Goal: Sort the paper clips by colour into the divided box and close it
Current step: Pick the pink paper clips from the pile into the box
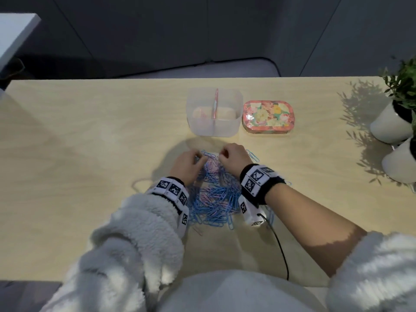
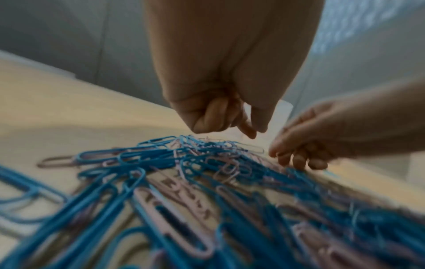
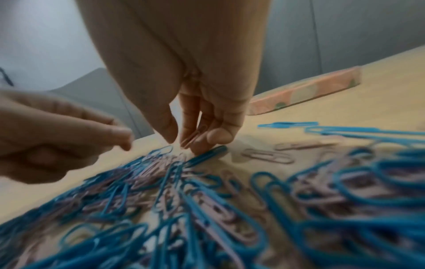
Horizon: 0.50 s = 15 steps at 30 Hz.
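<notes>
A heap of blue and pink paper clips [image 1: 213,194] lies on the table in front of me. Both hands hover over its far edge. My right hand [image 3: 186,143] pinches a few pink clips [image 3: 195,133] between thumb and fingers, with its fingertips down on the heap. My left hand [image 2: 253,131] has its fingers curled into the palm and its thumb and forefinger tips close together just above the clips [image 2: 207,151]; I see nothing in it. The clear divided box [image 1: 236,113] stands open behind the hands, its pink divider [image 1: 215,103] upright. Its floral lid [image 1: 267,115] lies to the right.
Two white plant pots [image 1: 390,124] stand at the table's right edge. A black cable [image 1: 279,244] runs from my right wrist toward me. A few stray clips [image 1: 253,154] lie right of the heap. Bare wooden tabletop [image 1: 78,143] stretches to the left.
</notes>
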Motion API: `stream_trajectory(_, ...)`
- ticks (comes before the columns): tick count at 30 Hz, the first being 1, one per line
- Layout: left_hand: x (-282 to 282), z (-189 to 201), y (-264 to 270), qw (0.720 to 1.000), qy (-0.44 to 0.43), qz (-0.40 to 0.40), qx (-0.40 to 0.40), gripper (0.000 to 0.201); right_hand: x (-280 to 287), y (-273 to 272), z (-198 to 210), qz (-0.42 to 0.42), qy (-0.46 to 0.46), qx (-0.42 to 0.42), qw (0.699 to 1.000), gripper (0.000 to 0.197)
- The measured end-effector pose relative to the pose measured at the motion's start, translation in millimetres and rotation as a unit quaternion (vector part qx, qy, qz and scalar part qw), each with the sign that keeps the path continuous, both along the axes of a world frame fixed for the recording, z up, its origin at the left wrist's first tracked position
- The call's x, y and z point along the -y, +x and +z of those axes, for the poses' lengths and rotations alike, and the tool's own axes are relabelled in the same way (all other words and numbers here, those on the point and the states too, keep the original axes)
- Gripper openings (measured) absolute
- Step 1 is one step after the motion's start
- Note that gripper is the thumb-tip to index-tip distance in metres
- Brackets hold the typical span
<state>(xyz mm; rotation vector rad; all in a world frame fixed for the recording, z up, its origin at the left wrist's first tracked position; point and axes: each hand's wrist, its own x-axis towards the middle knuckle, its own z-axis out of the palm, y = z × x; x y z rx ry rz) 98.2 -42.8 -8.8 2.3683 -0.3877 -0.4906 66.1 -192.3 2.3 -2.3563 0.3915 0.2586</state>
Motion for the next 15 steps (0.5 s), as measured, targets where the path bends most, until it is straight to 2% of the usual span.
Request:
stream_trajectory(2, 2, 2, -4, 0.994, 0.081, -0.043, 0.053, 0.018, -10, 4, 0, 0.016, -0.044, -0.014, 0.999, 0.023)
stream_trajectory(4, -1, 3, -5, 0.989, 0.121, -0.056, 0.070, 0.013, -16, 5, 0, 0.031, -0.090, -0.021, 0.995, 0.030)
stream_trajectory(9, -14, 8, -5, 0.987, 0.144, -0.045, 0.056, 0.012, -16, 4, -5, -0.007, -0.106, -0.046, 0.993, 0.023)
stream_trajectory(15, 11, 16, 4, 0.972, 0.171, -0.089, 0.134, 0.028, -9, -9, -9, -0.014, -0.104, -0.042, 0.994, 0.026)
